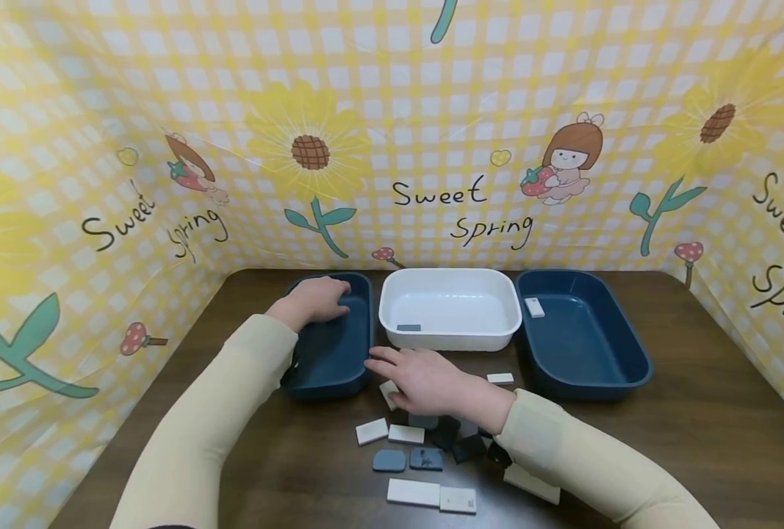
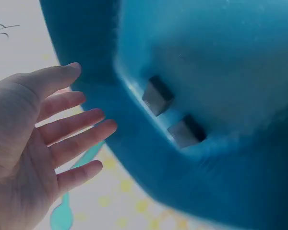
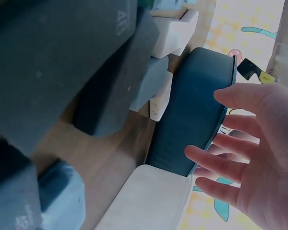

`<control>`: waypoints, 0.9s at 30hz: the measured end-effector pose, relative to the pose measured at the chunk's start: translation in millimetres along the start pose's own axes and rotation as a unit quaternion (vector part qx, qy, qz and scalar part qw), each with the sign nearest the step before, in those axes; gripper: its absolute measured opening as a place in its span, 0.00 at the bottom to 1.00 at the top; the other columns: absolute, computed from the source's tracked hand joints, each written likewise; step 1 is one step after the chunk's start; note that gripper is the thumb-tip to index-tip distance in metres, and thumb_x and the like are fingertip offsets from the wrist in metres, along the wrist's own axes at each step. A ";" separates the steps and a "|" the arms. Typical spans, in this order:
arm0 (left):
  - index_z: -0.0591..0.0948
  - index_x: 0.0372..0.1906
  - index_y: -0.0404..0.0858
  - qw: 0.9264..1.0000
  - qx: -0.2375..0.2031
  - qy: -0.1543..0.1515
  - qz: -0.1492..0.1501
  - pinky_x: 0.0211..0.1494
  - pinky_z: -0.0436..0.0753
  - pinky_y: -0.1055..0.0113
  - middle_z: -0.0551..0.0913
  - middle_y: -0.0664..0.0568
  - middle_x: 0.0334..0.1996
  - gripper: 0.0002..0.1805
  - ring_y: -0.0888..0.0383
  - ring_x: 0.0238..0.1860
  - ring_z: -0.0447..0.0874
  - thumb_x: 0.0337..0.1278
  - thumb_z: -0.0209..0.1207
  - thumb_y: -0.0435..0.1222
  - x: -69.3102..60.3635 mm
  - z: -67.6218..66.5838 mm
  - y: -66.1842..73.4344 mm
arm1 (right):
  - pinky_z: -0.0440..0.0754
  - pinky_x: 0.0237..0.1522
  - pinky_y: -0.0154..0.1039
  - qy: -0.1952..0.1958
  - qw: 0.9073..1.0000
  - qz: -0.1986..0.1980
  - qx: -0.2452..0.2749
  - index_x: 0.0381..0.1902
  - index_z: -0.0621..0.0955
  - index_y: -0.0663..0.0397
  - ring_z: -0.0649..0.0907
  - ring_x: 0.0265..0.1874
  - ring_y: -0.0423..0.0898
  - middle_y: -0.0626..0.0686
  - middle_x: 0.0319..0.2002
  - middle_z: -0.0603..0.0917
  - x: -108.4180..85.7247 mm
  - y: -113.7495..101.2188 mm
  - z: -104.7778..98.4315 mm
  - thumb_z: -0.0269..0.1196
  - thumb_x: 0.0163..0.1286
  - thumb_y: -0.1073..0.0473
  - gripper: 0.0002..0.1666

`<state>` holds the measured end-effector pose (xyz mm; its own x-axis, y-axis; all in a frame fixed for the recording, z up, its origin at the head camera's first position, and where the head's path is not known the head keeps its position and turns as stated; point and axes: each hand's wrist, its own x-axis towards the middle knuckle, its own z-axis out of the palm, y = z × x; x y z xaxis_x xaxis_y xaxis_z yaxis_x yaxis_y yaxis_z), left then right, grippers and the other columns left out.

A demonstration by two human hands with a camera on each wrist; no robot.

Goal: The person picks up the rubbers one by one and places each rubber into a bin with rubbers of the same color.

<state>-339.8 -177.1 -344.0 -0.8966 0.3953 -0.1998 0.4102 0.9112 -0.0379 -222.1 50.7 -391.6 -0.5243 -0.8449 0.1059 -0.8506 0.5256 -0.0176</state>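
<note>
My left hand (image 1: 322,297) is over the far end of the left blue bin (image 1: 363,323), its fingers loosely spread with nothing between them. Two small dark blocks, one (image 2: 158,96) beside the other (image 2: 187,132), lie on that bin's floor in the left wrist view; my hand hides them in the head view. My right hand (image 1: 425,382) hovers palm down above a pile of small flat pieces, in front of the white bin (image 1: 451,342). In the right wrist view its fingers (image 3: 216,163) are extended and hold nothing. Below it lie white pieces (image 1: 406,434), black pieces (image 1: 469,449) and blue-grey pieces (image 1: 389,461).
One grey piece (image 1: 408,328) lies in the white bin. A right-hand blue bin (image 1: 639,367) contains a white piece (image 1: 534,307). Longer white pieces (image 1: 414,492) lie near the front of the brown table (image 1: 286,470). A patterned cloth (image 1: 458,147) hangs behind the bins.
</note>
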 end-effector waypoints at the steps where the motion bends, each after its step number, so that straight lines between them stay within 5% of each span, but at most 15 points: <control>1: 0.74 0.63 0.33 1.000 0.000 0.003 0.002 0.58 0.74 0.49 0.79 0.40 0.55 0.25 0.47 0.53 0.79 0.68 0.57 0.43 -2.7 -2.7 1.1 | 0.80 0.43 0.38 0.003 1.000 -0.002 -0.005 0.70 0.70 0.51 0.80 0.52 0.45 0.54 0.69 0.67 0.2 0.1 -0.2 0.64 0.67 0.52 0.34; 14: 0.75 0.63 0.35 0.999 -0.009 0.046 0.017 0.57 0.74 0.48 0.80 0.41 0.56 0.26 0.46 0.55 0.78 0.67 0.58 0.46 -38.2 -13.3 4.4 | 0.81 0.44 0.36 -0.002 0.998 0.011 -0.059 0.70 0.71 0.48 0.82 0.51 0.44 0.54 0.68 0.70 2.2 -7.7 -3.1 0.65 0.67 0.50 0.35; 23: 0.79 0.58 0.36 0.987 -0.052 0.140 0.059 0.55 0.76 0.49 0.81 0.43 0.54 0.23 0.47 0.54 0.80 0.64 0.61 0.46 -94.3 3.0 9.7 | 0.76 0.54 0.42 -0.001 0.999 0.028 -0.015 0.73 0.65 0.50 0.74 0.62 0.48 0.54 0.72 0.63 -11.9 3.0 -0.2 0.64 0.68 0.49 0.39; 27: 0.81 0.54 0.37 0.976 -0.045 0.198 0.075 0.50 0.79 0.51 0.82 0.44 0.51 0.21 0.48 0.51 0.81 0.62 0.63 0.45 -118.4 17.7 21.4 | 0.80 0.48 0.42 0.034 0.998 0.045 0.010 0.70 0.68 0.52 0.79 0.54 0.47 0.56 0.70 0.66 -31.5 16.2 -9.4 0.65 0.67 0.50 0.37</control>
<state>-221.9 -206.5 -338.5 -0.8287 0.5233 0.1988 0.5422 0.8386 0.0527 -219.0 86.8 -385.8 -0.5955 -0.7850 0.1706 -0.8009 0.5967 -0.0502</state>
